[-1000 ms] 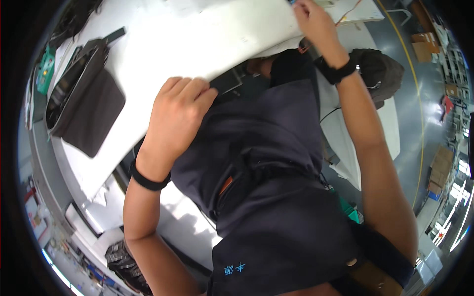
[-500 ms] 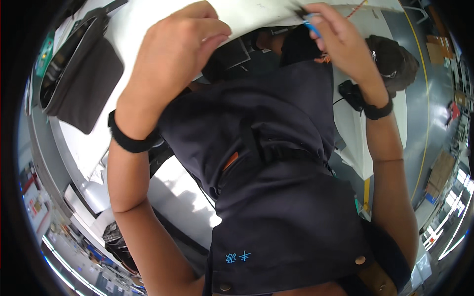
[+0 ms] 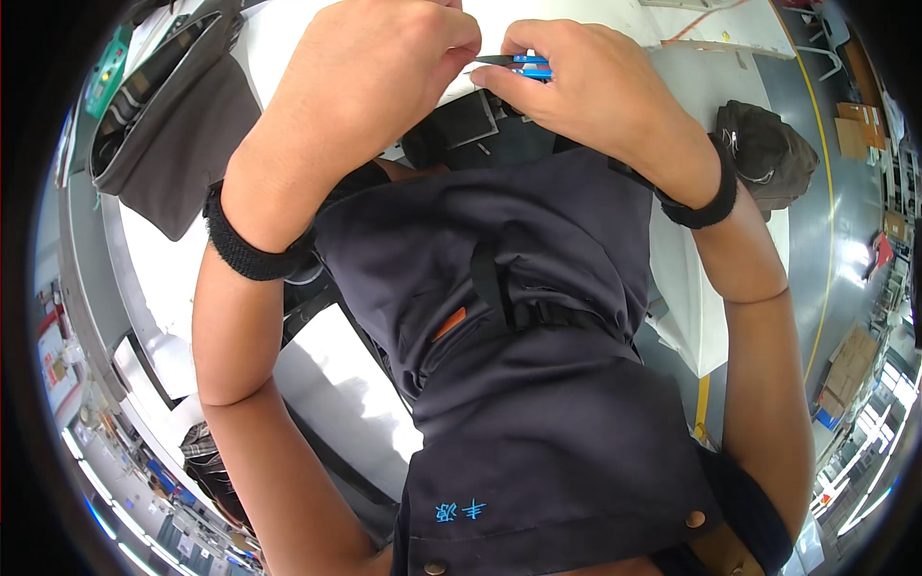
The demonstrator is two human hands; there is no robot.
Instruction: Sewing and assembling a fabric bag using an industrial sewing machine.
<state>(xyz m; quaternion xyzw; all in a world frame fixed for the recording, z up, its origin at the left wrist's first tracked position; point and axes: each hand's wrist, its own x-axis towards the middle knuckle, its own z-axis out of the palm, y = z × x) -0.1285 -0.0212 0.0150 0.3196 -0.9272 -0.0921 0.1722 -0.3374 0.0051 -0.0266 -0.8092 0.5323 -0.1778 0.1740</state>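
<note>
My right hand [image 3: 605,82] closes around a small pair of blue-handled snips [image 3: 531,67], whose dark pointed tips aim left. Close by, my left hand [image 3: 384,77] is pinched, thumb against fingers, right at those tips. Whatever it holds, if anything, is hidden by the fingers. Both hands are raised over the near edge of a white table [image 3: 279,38]. Below them, a dark apron [image 3: 538,384] covers my front. Each wrist wears a black band.
A dark grey fabric pouch [image 3: 178,144] gapes at the table's left side, with a green device [image 3: 108,72] behind it. At the right lies a crumpled dark cloth bag [image 3: 765,154]. Cardboard boxes [image 3: 855,370] stand on the floor beyond a yellow line.
My right hand has come left and slightly down with the snips, from far apart to beside the left hand. The left hand has shifted slightly right, still pinched.
</note>
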